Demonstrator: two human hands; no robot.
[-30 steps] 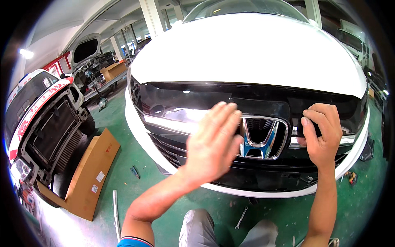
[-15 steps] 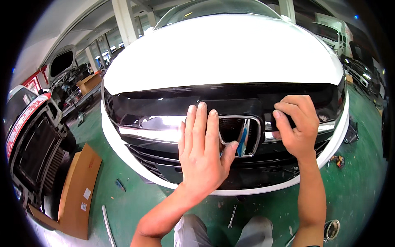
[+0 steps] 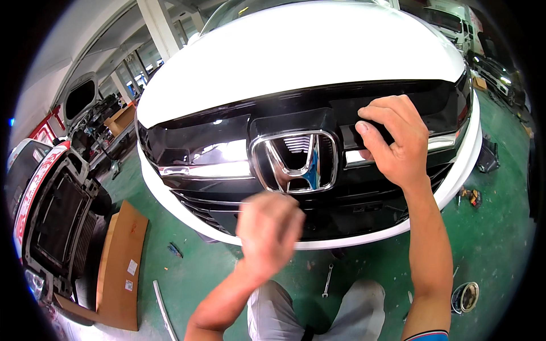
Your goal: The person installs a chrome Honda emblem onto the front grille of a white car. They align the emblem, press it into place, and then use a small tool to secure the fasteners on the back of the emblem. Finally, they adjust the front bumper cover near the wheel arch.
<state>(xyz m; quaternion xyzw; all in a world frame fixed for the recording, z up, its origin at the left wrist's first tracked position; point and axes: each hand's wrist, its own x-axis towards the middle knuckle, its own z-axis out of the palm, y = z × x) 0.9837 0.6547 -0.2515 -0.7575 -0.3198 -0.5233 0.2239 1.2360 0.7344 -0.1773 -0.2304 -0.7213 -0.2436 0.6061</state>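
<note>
A chrome-framed emblem (image 3: 294,162) sits in the middle of the glossy black front grille (image 3: 199,142) of a white car. My left hand (image 3: 268,232) is just below the emblem, curled into a fist and blurred by motion; nothing shows in it. To the right of the emblem, my right hand (image 3: 398,136) hovers before the grille near the chrome strip (image 3: 442,142). Its fingers are bent, a small gap parts thumb and forefinger, and I see nothing between them. Whether this hand touches the grille, I cannot tell.
A wrench (image 3: 328,280) lies on the green floor beneath the bumper (image 3: 352,243). At left stand a large cardboard piece (image 3: 122,267) and a stripped vehicle front (image 3: 57,221). A long pale strip (image 3: 164,311) lies nearby. A round can (image 3: 465,297) is at lower right.
My left hand has come off the emblem's left side, moved down and curled from flat into a fist. The whole emblem now shows. My right hand keeps about the same bent shape.
</note>
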